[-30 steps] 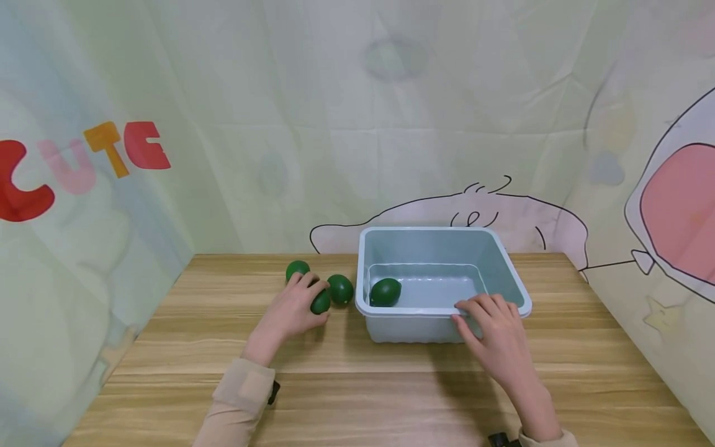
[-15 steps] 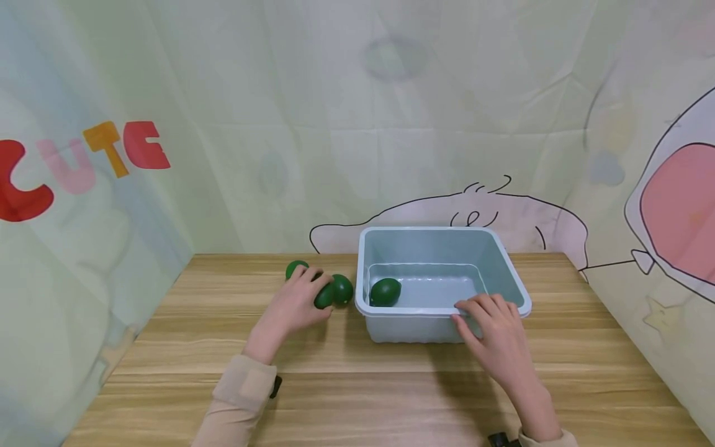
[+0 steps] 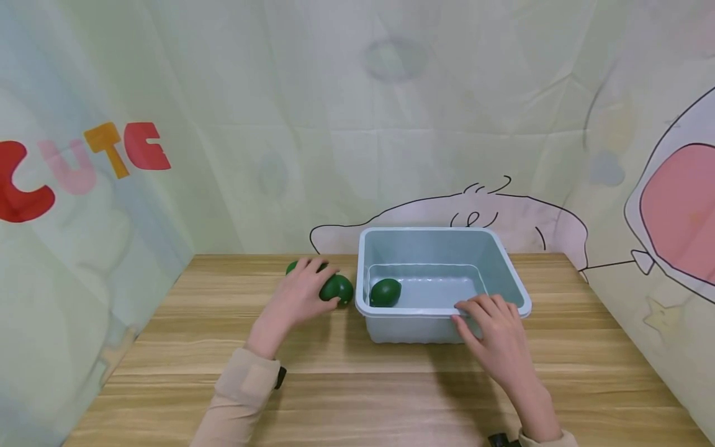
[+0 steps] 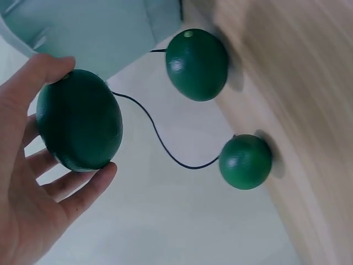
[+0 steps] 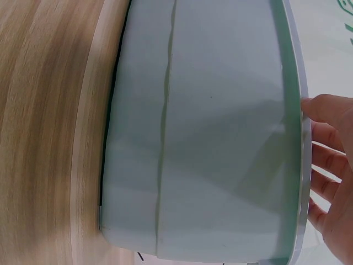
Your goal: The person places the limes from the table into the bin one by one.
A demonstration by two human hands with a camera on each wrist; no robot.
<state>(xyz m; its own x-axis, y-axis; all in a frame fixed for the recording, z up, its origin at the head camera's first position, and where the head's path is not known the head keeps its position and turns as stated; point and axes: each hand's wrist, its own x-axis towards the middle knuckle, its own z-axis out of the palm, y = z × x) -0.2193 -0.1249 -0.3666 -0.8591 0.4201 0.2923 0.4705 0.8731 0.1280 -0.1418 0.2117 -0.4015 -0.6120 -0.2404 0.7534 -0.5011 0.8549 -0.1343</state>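
My left hand pinches a dark green lime between thumb and fingers, left of the light blue bin. In the left wrist view this lime looks raised off the table. Another lime sits on the wood close to the bin's wall. A further one lies farther left, mostly covered by my fingers in the head view. Inside the bin, at its left end, rests one more lime. My right hand grips the bin's front rim, thumb outside and fingers over the top.
The wooden table reaches back to a printed cloth backdrop with cartoon drawings and letters. More cloth hangs at both sides. The bin stands near the table's back edge, its walls rising above the limes.
My left hand has moved slightly right and up, carrying the pinched lime from between the two others to a spot in front of the one near the bin. The right hand and bin stay put.
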